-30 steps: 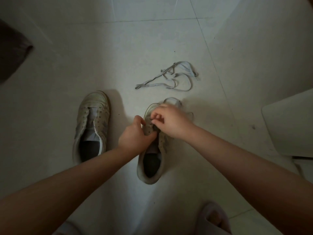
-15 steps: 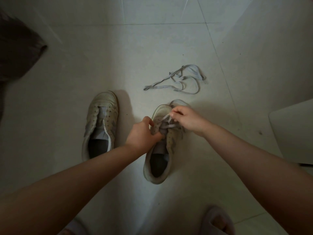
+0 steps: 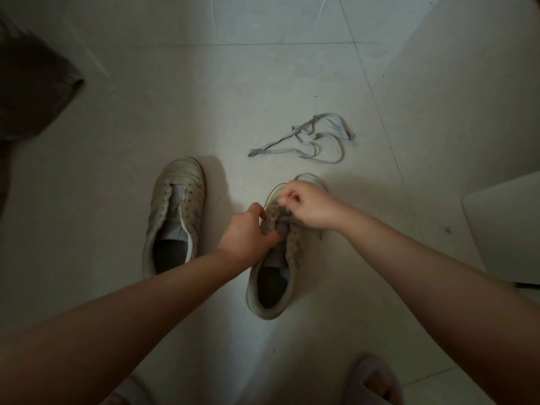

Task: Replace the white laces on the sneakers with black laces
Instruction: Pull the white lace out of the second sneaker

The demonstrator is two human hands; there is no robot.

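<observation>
Two worn white sneakers stand on a pale tiled floor. The left sneaker has no lace in its eyelets. My left hand grips the left eyelet flap of the right sneaker. Over that shoe's toe end, my right hand is curled and pinches its white lace, which is blurred and mostly hidden by the fingers. A loose white lace lies tangled on the floor beyond the shoes. I see no black lace.
A white box-like object sits at the right edge. Dark fabric fills the upper left corner. A slippered foot shows at the bottom, right of centre.
My right hand has drawn back over the toe of the right sneaker and curled tighter, hiding the lace crossings seen half a second ago. My left hand keeps its grip on the flap.
</observation>
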